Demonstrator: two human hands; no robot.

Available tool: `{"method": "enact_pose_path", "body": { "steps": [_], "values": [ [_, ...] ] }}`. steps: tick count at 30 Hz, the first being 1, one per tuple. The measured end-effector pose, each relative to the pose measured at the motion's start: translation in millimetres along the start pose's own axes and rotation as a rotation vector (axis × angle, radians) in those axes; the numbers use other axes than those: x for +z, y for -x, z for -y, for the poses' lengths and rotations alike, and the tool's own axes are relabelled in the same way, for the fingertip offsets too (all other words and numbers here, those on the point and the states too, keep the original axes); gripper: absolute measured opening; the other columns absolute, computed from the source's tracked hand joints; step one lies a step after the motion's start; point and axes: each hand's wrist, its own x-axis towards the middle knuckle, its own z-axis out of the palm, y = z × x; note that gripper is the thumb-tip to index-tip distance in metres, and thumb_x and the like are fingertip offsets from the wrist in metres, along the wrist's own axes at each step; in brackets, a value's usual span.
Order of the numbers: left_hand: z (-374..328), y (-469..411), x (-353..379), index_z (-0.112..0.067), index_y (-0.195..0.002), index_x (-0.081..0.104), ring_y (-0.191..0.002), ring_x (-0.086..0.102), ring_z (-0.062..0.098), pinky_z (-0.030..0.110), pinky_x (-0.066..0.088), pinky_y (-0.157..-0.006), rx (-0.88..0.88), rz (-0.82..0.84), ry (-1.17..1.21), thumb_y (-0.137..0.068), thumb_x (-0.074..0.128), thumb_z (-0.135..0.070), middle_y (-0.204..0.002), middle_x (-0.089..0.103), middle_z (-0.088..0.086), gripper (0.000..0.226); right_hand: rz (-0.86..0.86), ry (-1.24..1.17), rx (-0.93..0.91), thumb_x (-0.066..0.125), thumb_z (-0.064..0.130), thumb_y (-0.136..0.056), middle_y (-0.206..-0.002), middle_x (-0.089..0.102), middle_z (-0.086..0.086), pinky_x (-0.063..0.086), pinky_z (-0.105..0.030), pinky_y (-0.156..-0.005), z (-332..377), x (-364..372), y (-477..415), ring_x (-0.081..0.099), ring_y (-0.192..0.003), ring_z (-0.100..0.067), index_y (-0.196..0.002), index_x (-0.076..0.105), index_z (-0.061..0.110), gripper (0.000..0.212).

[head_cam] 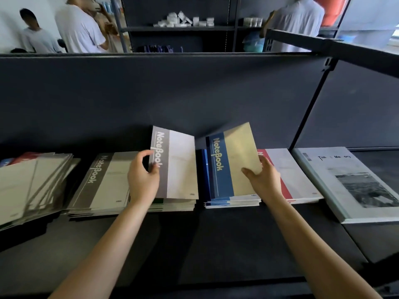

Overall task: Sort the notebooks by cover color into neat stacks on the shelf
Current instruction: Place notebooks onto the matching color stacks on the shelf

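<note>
Holding: left hand point(143, 175) grips the grey notebook point(174, 162) by its spine edge; right hand point(262, 180) pinches the blue notebook point(233, 162) at its right edge.
Place: both tilted up over the shelf point(216, 244), blue above the blue stack point(233, 202).
Handling: likely light, thin and floppy; a grip near the spine should limit sagging.

Single head-worn view, wide-angle.
Faces forward and down onto the dark shelf point(226, 238), close up; the top strip of the frame looks over the back panel point(172, 93) into the room behind.
</note>
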Motion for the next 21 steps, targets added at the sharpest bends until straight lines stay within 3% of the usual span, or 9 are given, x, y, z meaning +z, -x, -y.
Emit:
{"method": "enact_pose_path", "body": {
  "steps": [2,7,11,15,18,21],
  "values": [
    [8,-3,-1,-0.015,-0.121,0.057,-0.118,0.052,0.018,0.022,0.037,-0.089,-0.023,0.012,-0.044,-0.09,0.058,-0.003,-0.125,0.059,0.002,0.033,0.003,0.019,0.024,0.066,0.026,-0.09,-0.132,0.057,-0.01,0.046,-0.034,-0.086,-3,2,2,0.056,-0.114,-0.03,-0.141,0.041,0.01,0.059],
    [15,-3,1,-0.014,-0.117,0.059,-0.12,0.052,0.019,0.021,0.037,-0.092,-0.004,0.032,-0.068,-0.09,0.057,0.001,-0.125,0.059,0.002,0.031,-0.006,0.086,0.026,0.065,0.021,-0.09,-0.132,0.056,-0.011,0.044,-0.031,-0.086,-9,11,0,0.056,-0.114,-0.029,-0.142,0.038,0.01,0.059],
    [16,-2,2,-0.014,-0.116,0.06,-0.12,0.051,0.016,0.016,0.034,-0.091,0.007,0.032,-0.04,-0.09,0.057,0.001,-0.124,0.059,0.0,0.03,0.087,0.337,-0.004,0.065,0.03,-0.088,-0.146,0.036,-0.013,0.038,-0.043,-0.104,-17,23,-1,0.038,-0.131,-0.035,-0.152,0.019,0.018,0.079],
    [18,-3,-1,-0.016,-0.116,0.059,-0.113,0.045,0.001,0.015,0.032,-0.093,-0.004,0.04,-0.01,-0.091,0.057,-0.001,-0.119,0.055,-0.011,0.029,0.097,0.439,-0.059,0.057,0.033,-0.092,-0.153,0.029,-0.009,0.031,-0.045,-0.112,-16,33,3,0.031,-0.137,-0.033,-0.14,0.046,0.023,0.05],
    [19,-5,-6,-0.018,-0.114,0.059,-0.111,0.044,0.0,0.017,0.034,-0.094,0.001,0.041,0.029,-0.091,0.059,-0.002,-0.115,0.054,-0.014,0.028,0.009,0.5,-0.188,0.059,0.025,-0.092,-0.152,0.032,-0.008,0.017,-0.044,-0.117,-8,39,4,0.029,-0.138,-0.031,-0.133,0.054,0.022,0.041],
    [20,-7,-16,-0.019,-0.113,0.059,-0.11,0.047,-0.001,0.008,0.035,-0.091,0.008,0.034,0.074,-0.09,0.06,-0.003,-0.113,0.055,-0.016,0.028,0.004,0.311,-0.282,0.057,0.02,-0.093,-0.147,0.04,-0.007,0.032,-0.044,-0.112,12,51,8,0.042,-0.13,-0.029,-0.13,0.056,0.015,0.037]
  ]
}}
